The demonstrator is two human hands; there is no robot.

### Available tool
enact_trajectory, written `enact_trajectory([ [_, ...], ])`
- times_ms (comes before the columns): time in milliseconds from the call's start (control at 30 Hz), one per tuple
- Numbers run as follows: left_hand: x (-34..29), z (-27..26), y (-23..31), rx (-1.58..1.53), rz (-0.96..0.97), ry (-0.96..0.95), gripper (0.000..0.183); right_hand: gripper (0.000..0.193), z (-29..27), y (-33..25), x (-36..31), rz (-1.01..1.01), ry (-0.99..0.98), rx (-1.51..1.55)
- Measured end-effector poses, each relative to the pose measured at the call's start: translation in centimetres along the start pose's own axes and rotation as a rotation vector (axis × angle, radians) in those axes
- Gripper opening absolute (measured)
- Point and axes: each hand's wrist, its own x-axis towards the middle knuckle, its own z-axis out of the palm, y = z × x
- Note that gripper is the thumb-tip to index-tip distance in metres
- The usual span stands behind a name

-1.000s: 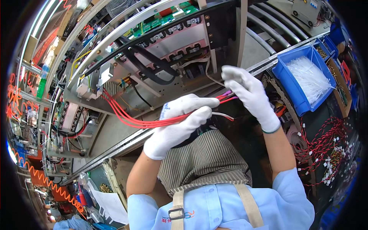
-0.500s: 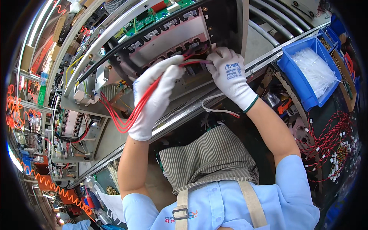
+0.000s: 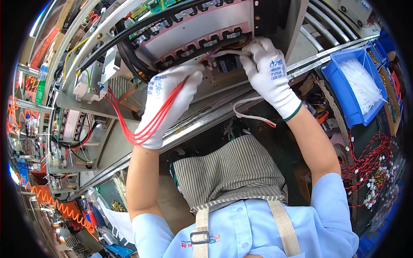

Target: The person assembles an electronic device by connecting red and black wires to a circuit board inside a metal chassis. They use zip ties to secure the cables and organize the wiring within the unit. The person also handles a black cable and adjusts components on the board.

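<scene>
My left hand [image 3: 170, 92], in a white glove, is closed round several red wires [image 3: 138, 138]. They loop down over its wrist and run left to a metal part of the open equipment cabinet [image 3: 193, 36]. My right hand [image 3: 267, 71], gloved too, pinches a whitish sleeve or wire [image 3: 228, 52] at the cabinet's lower opening. That piece reaches across toward the left fingertips, where the red wires come out. Small black parts [image 3: 228, 64] sit just behind it. What lies between the left fingertips is partly hidden.
A loose white cable [image 3: 243, 115] with a red end hangs over the metal rail below my hands. On the right stand a blue bin [image 3: 357, 107] of white cable ties and a pile of red-black wires [image 3: 370, 159]. Metal rollers [image 3: 329, 26] lie at the upper right.
My hands have drawn slightly apart, the left one lower and to the left, the right one a little to the right. More of the whitish piece shows between them. The whole view has shifted somewhat.
</scene>
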Motion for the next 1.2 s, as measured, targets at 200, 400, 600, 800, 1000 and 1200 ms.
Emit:
enact_trajectory([
  [200,-0.5,2.3,-1.5,0.218,0.262,0.039,0.027,0.036,-0.9,-1.2,-0.8,0.000,-0.264,-0.005],
  [400,-0.1,2.2,0.2,-0.553,-0.048,0.084,0.035,0.038,-0.2,-1.4,-2.9,0.021,-0.076,0.008],
  [600,0.1,2.8,0.3,-0.220,-0.071,0.167,0.032,0.025,1.6,-0.8,-0.4,0.076,0.195,0.323],
  [800,-0.4,3.6,-2.2,-0.077,0.047,0.277,0.028,0.036,0.9,-3.5,0.5,-0.043,-0.224,-0.182],
  [1000,0.0,4.5,-2.5,-0.025,0.156,0.357,0.022,0.030,1.1,-4.1,1.5,0.056,-0.358,0.012],
  [1200,-1.8,4.2,-2.0,-0.030,0.090,0.354,0.016,0.029,0.8,-2.3,-0.5,0.028,-0.362,0.101],
])
